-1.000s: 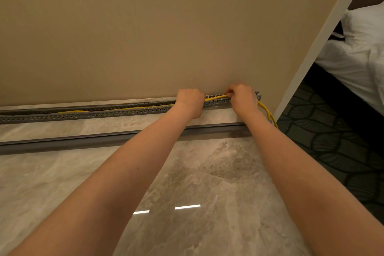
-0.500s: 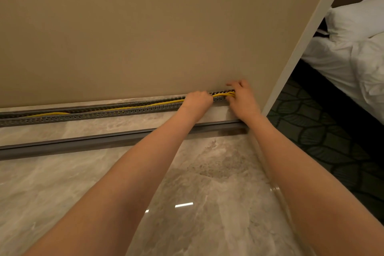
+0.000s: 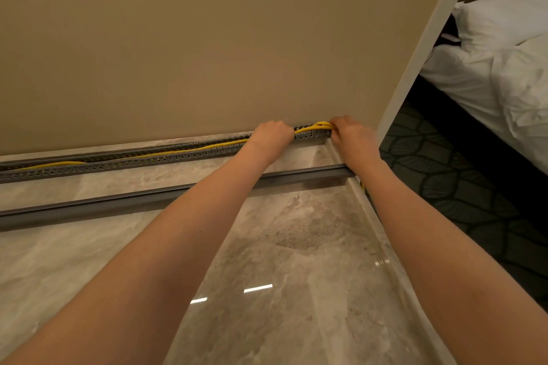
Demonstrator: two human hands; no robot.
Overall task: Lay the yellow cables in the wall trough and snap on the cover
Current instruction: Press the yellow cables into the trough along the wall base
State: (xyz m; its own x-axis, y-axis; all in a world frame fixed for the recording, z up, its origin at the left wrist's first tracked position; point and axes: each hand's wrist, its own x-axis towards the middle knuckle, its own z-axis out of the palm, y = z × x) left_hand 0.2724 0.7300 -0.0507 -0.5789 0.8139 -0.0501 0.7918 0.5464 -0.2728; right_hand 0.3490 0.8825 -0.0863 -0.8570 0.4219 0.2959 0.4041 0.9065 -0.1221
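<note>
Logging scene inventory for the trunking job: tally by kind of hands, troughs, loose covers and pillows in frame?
Hands: 2, the left hand and the right hand, both on the yellow cables
Slotted trough along the wall: 1
Loose cover on the floor: 1
Pillow: 1
Total: 5
Individual cable strands too bunched to count.

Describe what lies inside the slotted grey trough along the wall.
Yellow cables run inside the trough, bulging above its rim between the left hand and right hand. Both hands hide parts; the trough floor isn't visible.
</note>
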